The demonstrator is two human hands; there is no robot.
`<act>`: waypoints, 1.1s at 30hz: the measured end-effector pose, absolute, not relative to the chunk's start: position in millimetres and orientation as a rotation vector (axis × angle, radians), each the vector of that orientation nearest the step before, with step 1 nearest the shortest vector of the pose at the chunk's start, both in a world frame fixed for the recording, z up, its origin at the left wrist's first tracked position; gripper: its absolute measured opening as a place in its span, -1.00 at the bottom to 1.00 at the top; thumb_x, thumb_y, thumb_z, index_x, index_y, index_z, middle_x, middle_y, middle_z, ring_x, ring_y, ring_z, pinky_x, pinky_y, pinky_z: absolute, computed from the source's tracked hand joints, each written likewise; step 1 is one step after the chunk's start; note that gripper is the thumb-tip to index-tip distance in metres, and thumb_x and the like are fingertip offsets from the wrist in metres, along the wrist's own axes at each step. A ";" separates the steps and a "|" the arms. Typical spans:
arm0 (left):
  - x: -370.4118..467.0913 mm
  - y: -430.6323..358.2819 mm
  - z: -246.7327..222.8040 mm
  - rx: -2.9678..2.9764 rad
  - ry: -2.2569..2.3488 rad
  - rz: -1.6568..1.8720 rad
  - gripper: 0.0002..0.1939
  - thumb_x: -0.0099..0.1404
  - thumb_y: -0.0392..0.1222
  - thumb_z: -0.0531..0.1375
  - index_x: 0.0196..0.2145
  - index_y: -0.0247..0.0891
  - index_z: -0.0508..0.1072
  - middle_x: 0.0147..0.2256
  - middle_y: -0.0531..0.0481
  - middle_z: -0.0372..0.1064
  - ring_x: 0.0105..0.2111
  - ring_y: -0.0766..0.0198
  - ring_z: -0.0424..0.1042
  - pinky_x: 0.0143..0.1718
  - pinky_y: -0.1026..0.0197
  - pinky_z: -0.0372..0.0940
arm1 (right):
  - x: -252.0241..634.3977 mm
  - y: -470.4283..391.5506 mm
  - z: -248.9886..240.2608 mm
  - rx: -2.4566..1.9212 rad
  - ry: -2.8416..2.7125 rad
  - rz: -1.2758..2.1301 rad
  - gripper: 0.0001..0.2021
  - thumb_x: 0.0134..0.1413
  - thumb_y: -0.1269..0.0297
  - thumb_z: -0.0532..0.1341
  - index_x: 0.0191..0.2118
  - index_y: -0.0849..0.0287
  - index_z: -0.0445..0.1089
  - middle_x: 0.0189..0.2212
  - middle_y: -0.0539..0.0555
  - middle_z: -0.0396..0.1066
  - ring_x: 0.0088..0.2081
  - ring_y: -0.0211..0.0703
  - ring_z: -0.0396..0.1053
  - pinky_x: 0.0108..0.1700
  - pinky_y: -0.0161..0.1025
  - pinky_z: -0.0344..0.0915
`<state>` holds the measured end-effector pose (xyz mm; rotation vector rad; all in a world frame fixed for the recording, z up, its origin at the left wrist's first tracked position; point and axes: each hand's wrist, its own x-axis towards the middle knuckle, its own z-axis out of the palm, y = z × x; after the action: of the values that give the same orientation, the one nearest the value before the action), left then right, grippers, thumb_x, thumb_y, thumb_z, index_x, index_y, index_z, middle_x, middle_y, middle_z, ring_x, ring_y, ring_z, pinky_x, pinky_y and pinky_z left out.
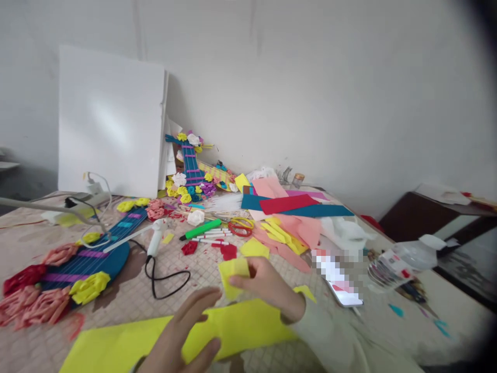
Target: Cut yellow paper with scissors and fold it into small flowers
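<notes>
My right hand (pixel 267 285) pinches a small folded piece of yellow crepe paper (pixel 232 274) between thumb and fingers. To its left, my left hand (pixel 186 331) is held with thumb and fingers apart, and nothing shows in it. Beneath both hands a long yellow crepe paper strip (pixel 124 342) lies across the table front, partly hidden by the left hand. Another yellow paper piece (pixel 254 248) lies just beyond the right hand. A small yellow scrap (pixel 305 293) shows beside my right wrist.
A glue gun (pixel 155 238) with a black cord rests near a blue guitar-shaped piece (pixel 97 259) trimmed with paper flowers. Markers (pixel 212 233), red-handled scissors (pixel 240 226) and coloured crepe paper (pixel 295 204) lie farther back. At right are a phone (pixel 341 285) and a clear plastic bottle (pixel 404 261).
</notes>
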<state>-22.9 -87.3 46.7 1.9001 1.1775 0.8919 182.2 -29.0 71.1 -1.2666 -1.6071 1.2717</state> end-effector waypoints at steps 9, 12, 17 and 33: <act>21.2 -52.9 58.1 1.473 0.944 0.882 -0.64 0.04 -0.18 0.16 -0.17 -0.31 0.27 -0.21 -0.09 0.33 -0.27 0.23 0.36 -0.25 0.19 0.29 | 180.0 -57.8 56.4 -1.185 -1.511 1.274 -0.67 -0.12 0.05 0.13 -0.58 0.26 0.29 -0.66 -0.04 0.19 -0.58 -0.34 0.16 -0.52 -0.38 0.10; 17.3 -41.4 58.8 1.369 0.921 0.878 -0.76 0.05 -0.16 0.15 -0.32 -0.35 0.35 -0.37 -0.02 0.37 -0.36 0.28 0.36 -0.32 0.24 0.30 | 191.1 -56.1 56.9 -1.266 -1.495 1.201 -0.67 -0.11 0.05 0.13 -0.60 0.26 0.25 -0.66 -0.04 0.18 -0.58 -0.36 0.15 -0.54 -0.40 0.09; 15.8 -24.6 56.5 1.180 1.005 0.849 -0.78 -0.04 -0.15 0.20 -0.44 -0.34 0.34 -0.48 0.05 0.36 -0.45 0.33 0.36 -0.41 0.26 0.32 | 203.7 -50.3 45.1 -1.331 -1.454 1.204 -0.68 -0.16 0.06 0.16 -0.60 0.27 0.25 -0.68 -0.03 0.21 -0.60 -0.34 0.19 -0.55 -0.39 0.11; 48.5 6.3 28.6 1.243 1.111 0.453 -0.81 -0.05 -0.18 0.20 -0.60 -0.35 0.28 -0.69 0.07 0.35 -0.70 0.42 0.32 -0.63 0.35 0.24 | 247.8 -14.7 21.3 -1.473 -1.587 0.826 -0.77 -0.16 0.18 0.14 -0.58 0.26 0.28 -0.64 -0.02 0.28 -0.57 -0.31 0.23 -0.55 -0.38 0.12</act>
<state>48.5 6.3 28.6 1.2434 1.1112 0.4527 247.8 -14.7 21.3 -1.4728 -1.5871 0.8261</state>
